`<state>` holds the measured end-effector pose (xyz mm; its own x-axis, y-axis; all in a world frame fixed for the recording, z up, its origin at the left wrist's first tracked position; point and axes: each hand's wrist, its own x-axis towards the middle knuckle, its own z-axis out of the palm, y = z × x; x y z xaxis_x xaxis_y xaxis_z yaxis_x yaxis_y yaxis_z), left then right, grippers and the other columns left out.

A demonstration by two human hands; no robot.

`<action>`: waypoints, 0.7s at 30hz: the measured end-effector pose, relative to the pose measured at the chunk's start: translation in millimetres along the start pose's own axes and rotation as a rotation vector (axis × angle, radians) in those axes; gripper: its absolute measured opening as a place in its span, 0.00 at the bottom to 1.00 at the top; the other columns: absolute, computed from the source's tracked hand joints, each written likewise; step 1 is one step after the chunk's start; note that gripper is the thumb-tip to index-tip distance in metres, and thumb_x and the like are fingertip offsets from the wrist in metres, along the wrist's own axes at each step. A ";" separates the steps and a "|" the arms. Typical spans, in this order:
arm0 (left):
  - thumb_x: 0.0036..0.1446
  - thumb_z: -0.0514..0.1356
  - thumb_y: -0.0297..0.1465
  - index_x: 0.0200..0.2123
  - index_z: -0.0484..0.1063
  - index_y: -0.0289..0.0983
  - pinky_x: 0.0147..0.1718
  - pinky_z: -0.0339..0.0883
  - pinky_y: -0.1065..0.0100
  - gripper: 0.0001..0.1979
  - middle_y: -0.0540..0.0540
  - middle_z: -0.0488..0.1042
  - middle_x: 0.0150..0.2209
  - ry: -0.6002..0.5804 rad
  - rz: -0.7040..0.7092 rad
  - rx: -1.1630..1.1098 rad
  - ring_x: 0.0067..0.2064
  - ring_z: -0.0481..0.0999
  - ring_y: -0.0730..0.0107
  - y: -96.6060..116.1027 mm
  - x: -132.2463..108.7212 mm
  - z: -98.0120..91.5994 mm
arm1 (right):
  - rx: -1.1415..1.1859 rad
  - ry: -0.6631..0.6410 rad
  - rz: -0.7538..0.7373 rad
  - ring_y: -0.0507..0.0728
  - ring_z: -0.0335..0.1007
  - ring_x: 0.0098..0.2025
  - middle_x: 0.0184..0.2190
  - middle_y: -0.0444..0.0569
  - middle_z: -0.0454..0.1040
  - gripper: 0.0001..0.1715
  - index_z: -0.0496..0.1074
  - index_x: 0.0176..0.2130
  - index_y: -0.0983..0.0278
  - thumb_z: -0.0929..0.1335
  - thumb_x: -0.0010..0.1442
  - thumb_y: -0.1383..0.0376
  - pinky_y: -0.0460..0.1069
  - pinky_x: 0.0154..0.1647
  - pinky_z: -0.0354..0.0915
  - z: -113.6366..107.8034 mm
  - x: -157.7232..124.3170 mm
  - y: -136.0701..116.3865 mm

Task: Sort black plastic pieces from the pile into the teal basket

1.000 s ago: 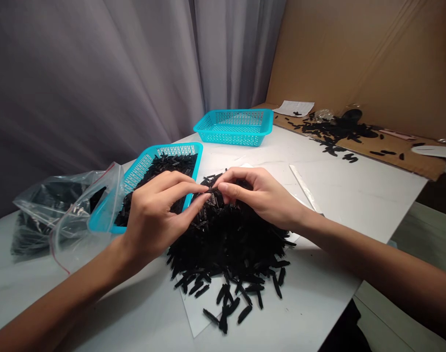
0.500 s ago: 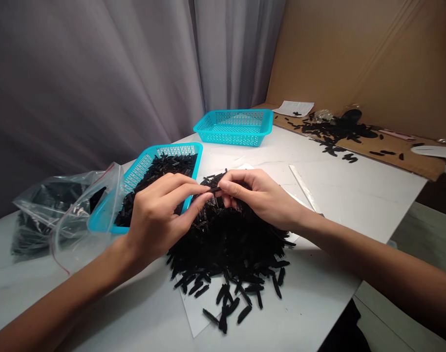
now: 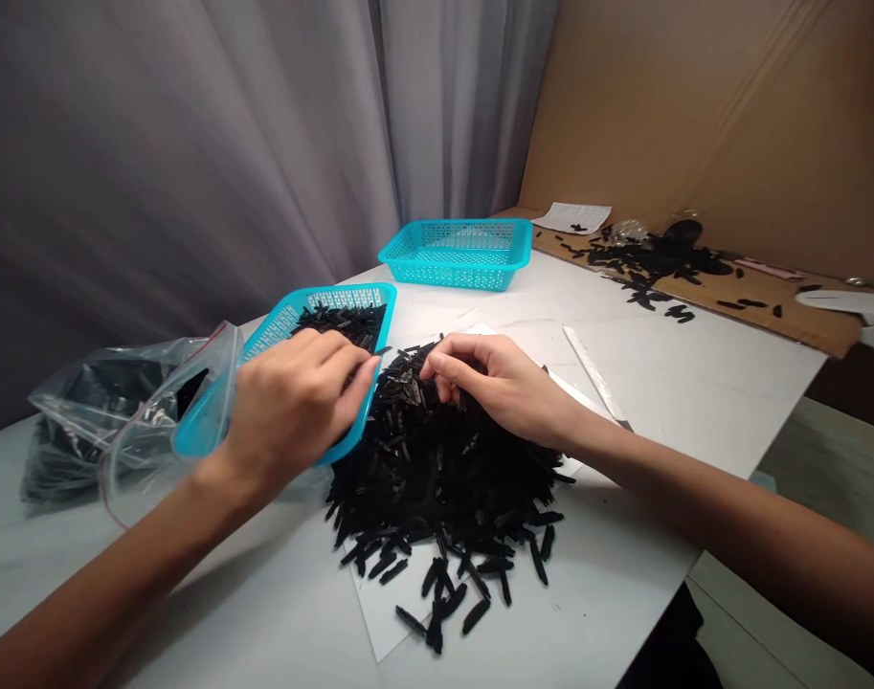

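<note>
My left hand point(image 3: 300, 392) pinches a small black strip point(image 3: 384, 351) between thumb and forefinger, over the right rim of the near blue basket point(image 3: 283, 311). Inside that basket lie many similar black pieces point(image 3: 347, 323), partly covered by the hand. My right hand point(image 3: 490, 378) hovers over the upper part of a big heap of black strips point(image 3: 443, 469). Its thumb and forefinger are pressed together, and whether anything is between them does not show. The heap spreads over white paper point(image 3: 379, 612), with loose strips at its front edge.
Left of the near basket lies a clear zip bag point(image 3: 84, 431) of black pieces. A second blue basket point(image 3: 455, 273) stands at the back. A pale flat strip point(image 3: 593, 373) lies right of the heap. More black pieces point(image 3: 652, 258) cover cardboard at the back right.
My hands were together at a black strip over the heap. Now they are apart: the left has moved left towards the near basket with a strip, while the right has stayed almost in place.
</note>
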<state>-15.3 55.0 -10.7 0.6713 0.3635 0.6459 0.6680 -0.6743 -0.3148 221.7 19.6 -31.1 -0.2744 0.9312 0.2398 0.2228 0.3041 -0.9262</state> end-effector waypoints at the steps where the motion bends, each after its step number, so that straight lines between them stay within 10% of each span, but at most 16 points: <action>1: 0.65 0.64 0.36 0.33 0.78 0.40 0.25 0.59 0.60 0.09 0.47 0.82 0.32 -0.025 -0.059 0.024 0.31 0.78 0.59 -6.5 0.0 2.2 | -0.024 0.017 -0.002 0.53 0.69 0.31 0.26 0.43 0.73 0.16 0.76 0.35 0.65 0.66 0.71 0.60 0.50 0.39 0.63 -0.6 1.0 1.2; 5: 0.64 0.66 0.35 0.41 0.78 0.40 0.31 0.65 0.62 0.06 0.45 0.83 0.37 -0.002 -0.112 -0.102 0.38 0.80 0.57 -10.3 1.5 7.7 | 0.021 0.048 0.005 0.53 0.69 0.32 0.27 0.44 0.74 0.15 0.76 0.35 0.66 0.66 0.71 0.61 0.50 0.40 0.62 -3.7 4.9 6.8; 12: 0.60 0.70 0.28 0.44 0.76 0.32 0.32 0.66 0.62 0.11 0.47 0.82 0.32 0.252 0.260 -0.154 0.30 0.78 0.65 55.6 -3.8 -10.0 | 0.100 0.015 -0.004 0.52 0.68 0.30 0.26 0.44 0.73 0.16 0.74 0.35 0.66 0.65 0.70 0.58 0.48 0.36 0.64 5.9 6.4 15.7; 21: 0.70 0.52 0.22 0.45 0.74 0.34 0.28 0.67 0.66 0.11 0.47 0.82 0.33 0.237 0.451 -0.392 0.31 0.79 0.69 86.0 -34.3 -0.9 | 0.078 0.004 -0.041 0.53 0.68 0.30 0.25 0.43 0.72 0.18 0.73 0.31 0.64 0.66 0.70 0.57 0.48 0.38 0.65 19.3 3.9 18.5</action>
<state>18.8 -16.0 -59.4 0.7397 -0.1324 0.6598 0.1397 -0.9289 -0.3430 206.7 25.0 -52.9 -0.2777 0.9193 0.2789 0.1379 0.3255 -0.9354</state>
